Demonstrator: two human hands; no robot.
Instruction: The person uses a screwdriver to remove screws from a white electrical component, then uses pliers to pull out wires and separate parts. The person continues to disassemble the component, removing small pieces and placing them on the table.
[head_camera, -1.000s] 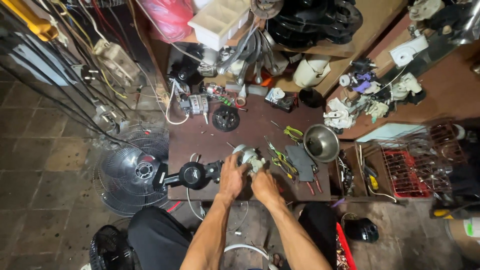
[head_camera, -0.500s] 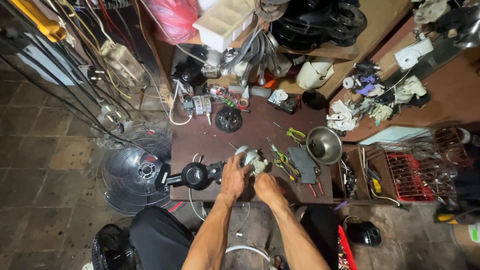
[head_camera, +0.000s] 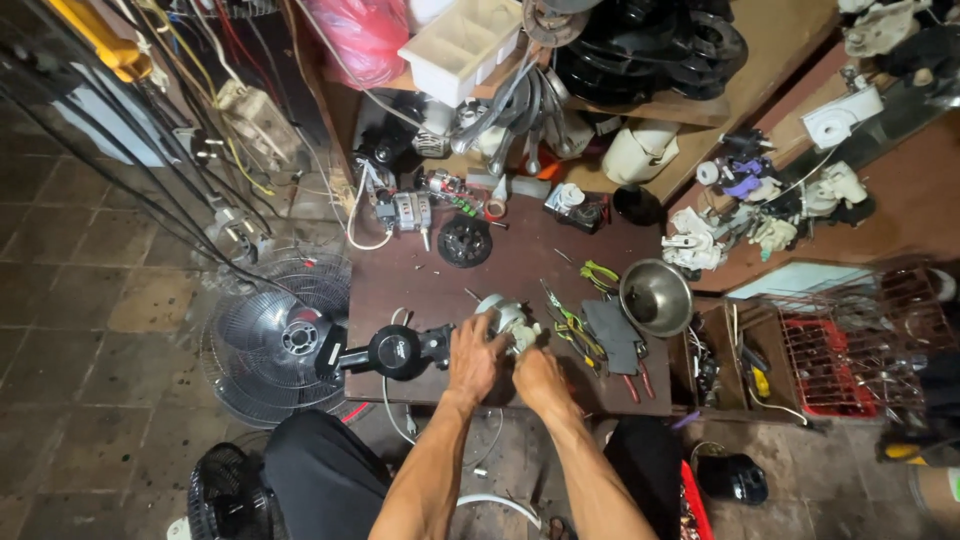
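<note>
A small grey fan motor (head_camera: 506, 316) sits near the front edge of a dark brown work table (head_camera: 520, 265). My left hand (head_camera: 473, 353) grips the motor's left side. My right hand (head_camera: 538, 371) is at its right side, fingers closed on the motor's lower edge; what the fingertips pinch is too small to tell. A black fan neck (head_camera: 400, 351) joins the motor on the left and leads to a round fan guard (head_camera: 272, 345) hanging off the table's left end.
A steel bowl (head_camera: 655, 296), pliers and screwdrivers (head_camera: 585, 330) lie right of my hands. A black round part (head_camera: 465, 241) and another motor (head_camera: 408, 212) lie farther back. A red crate (head_camera: 822, 365) stands at right. Cables hang at left.
My hands stay on the motor, with only slight shifts of the fingers. The view has drifted a little.
</note>
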